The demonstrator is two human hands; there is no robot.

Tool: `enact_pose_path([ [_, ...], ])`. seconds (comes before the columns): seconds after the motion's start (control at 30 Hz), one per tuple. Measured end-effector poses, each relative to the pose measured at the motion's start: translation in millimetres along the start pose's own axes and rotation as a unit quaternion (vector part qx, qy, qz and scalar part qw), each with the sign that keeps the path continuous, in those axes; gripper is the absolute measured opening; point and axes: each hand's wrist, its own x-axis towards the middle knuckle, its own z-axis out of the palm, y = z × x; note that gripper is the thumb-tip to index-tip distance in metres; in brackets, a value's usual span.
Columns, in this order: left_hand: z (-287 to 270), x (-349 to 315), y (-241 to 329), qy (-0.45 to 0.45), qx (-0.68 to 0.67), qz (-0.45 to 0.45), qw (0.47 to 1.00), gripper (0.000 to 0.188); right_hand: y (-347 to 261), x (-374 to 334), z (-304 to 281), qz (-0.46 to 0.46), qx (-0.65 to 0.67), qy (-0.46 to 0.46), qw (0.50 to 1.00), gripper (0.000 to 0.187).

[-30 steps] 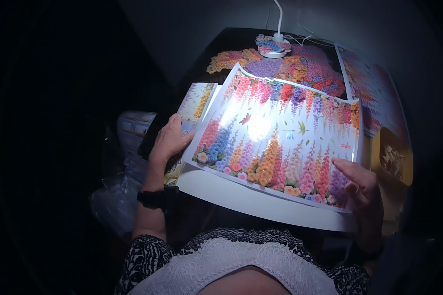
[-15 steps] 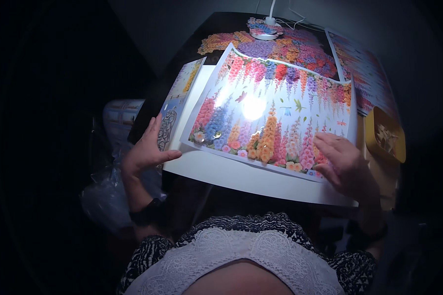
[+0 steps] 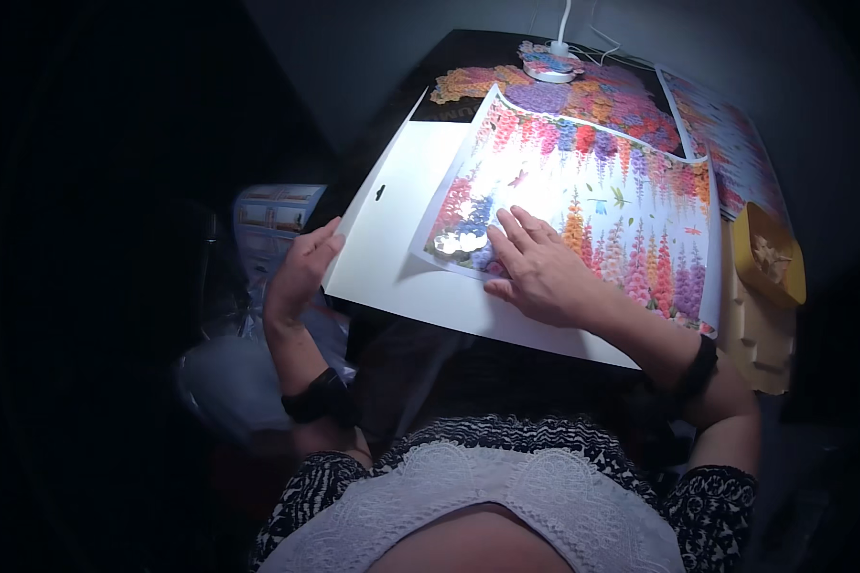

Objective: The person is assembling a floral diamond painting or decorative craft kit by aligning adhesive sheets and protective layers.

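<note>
A large white card lies at the front of the dark table, with a small hanging slot near its left side. My left hand has its fingers together at the card's left edge, gripping it. On top of the card rests a glossy printed sheet of colourful flower spikes, its upper edge wavy and lifted. My right hand lies over the sheet's lower left part, fingers stretched out and holding nothing. Bright glare hides part of the print.
Colourful flower-shaped pieces cover the table's far side. A white lamp base with cables stands among them. At right are another floral print and a yellow tray of small pale pieces. Clear plastic bags hang at left.
My right hand has moved left across the printed sheet. The card's printed left panel no longer shows; its white side with the slot does. My left hand has closed at its edge.
</note>
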Motion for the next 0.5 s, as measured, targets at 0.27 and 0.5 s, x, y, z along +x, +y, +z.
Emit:
enact_pose_path([
  [0.27,-9.1,24.6,-17.1,0.141,-0.225,-0.075,0.961,0.040,11.5,25.3,23.3,0.040,-0.019,-0.046,0.998,0.073],
  [0.5,-29.3,23.8,-22.7,0.105,-0.254,-0.054,0.960,0.038,-38.4,49.6,25.2,0.006,0.020,-0.071,0.997,0.074],
])
